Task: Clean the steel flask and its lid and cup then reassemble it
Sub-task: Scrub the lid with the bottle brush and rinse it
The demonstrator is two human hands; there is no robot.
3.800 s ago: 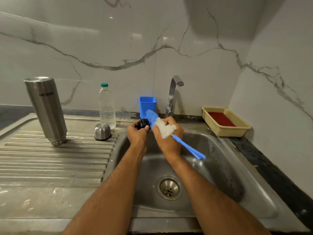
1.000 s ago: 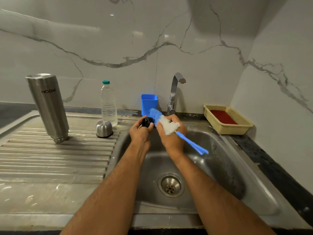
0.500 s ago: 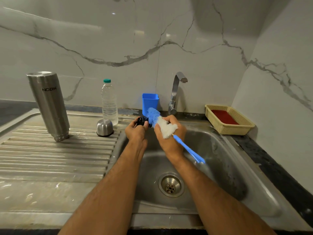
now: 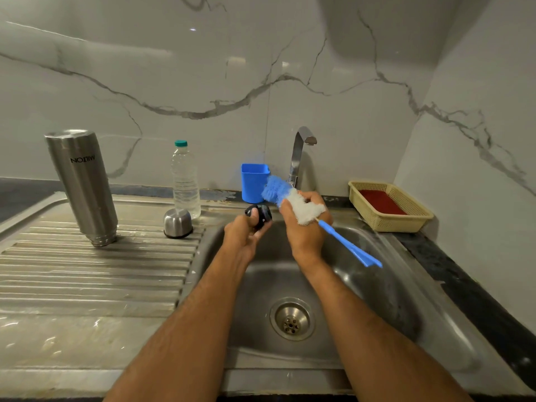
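Left grip (image 4: 246, 236) around lid (image 4: 261, 215), right grip (image 4: 307, 227) around brush (image 4: 301, 210)

Just one camera here, worn on the person's head, so no second view to compare against. It looked forward and down over the sink (image 4: 377, 285) from right at the front edge, both forearms reaching away from the lens toward the middle of the shot. The left hand (image 4: 243, 236) and right hand (image 4: 307, 227) sat about centre frame, close to the camera. The wide-angle lens bent things: the drainboard (image 4: 87, 271) stretched off to the left, and the steel flask (image 4: 82, 187) out there appeared to lean. The view faced the marble back wall (image 4: 203, 68) square on, tap (image 4: 298, 158) ahead, with the side wall (image 4: 478, 111) closing off the right. The counter (image 4: 464, 285) ran down the right edge.
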